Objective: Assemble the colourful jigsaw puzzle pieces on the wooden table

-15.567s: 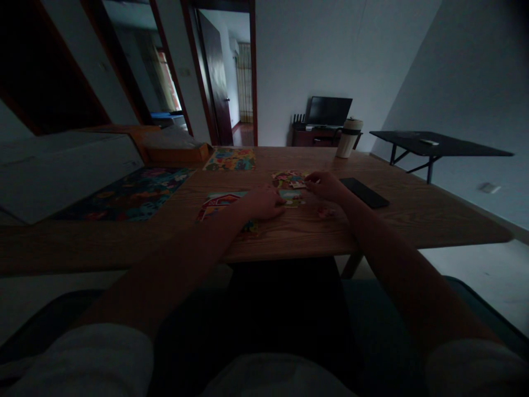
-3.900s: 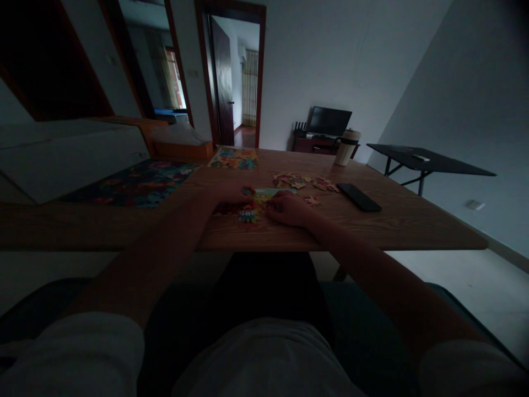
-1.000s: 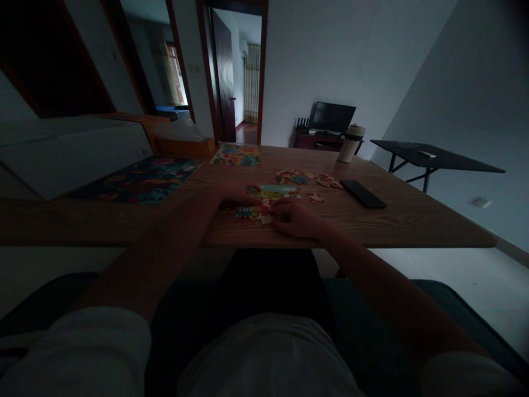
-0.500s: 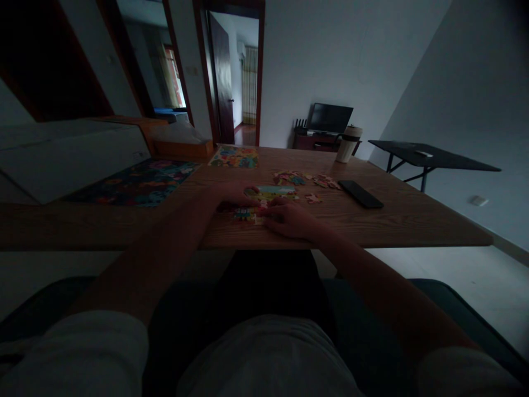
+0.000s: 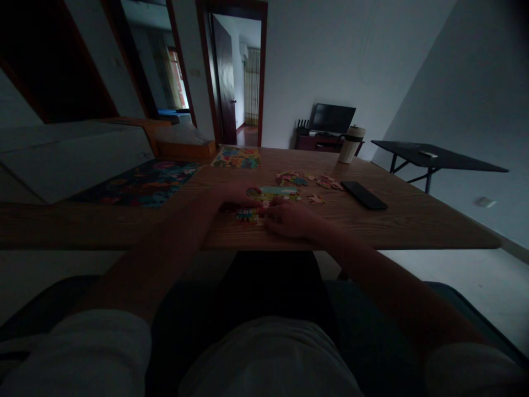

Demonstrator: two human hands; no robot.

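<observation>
A partly assembled jigsaw puzzle (image 5: 279,191) with a green and pale blue scene lies near the table's front edge. My left hand (image 5: 237,194) reaches over its left side, fingers bent down and closed against the puzzle. From the right, my right hand (image 5: 291,219) rests low on the table with curled fingers closed at a puzzle piece by the puzzle's lower part. The fingertips of both hands almost meet. Colourful joined pieces (image 5: 247,214) show below my left hand. Dim light and the fingers hide exactly what is gripped.
Behind the puzzle lie loose puzzle pieces (image 5: 328,182) in piles and a small cluster (image 5: 315,199). A black phone (image 5: 363,195) is to the right, a tumbler (image 5: 351,146) farther back. Two picture sheets (image 5: 236,157), (image 5: 142,182) and a white box (image 5: 74,160) occupy the left.
The view has shifted slightly. Both hands stay at the same place on the puzzle, with hardly any visible movement of the fingers.
</observation>
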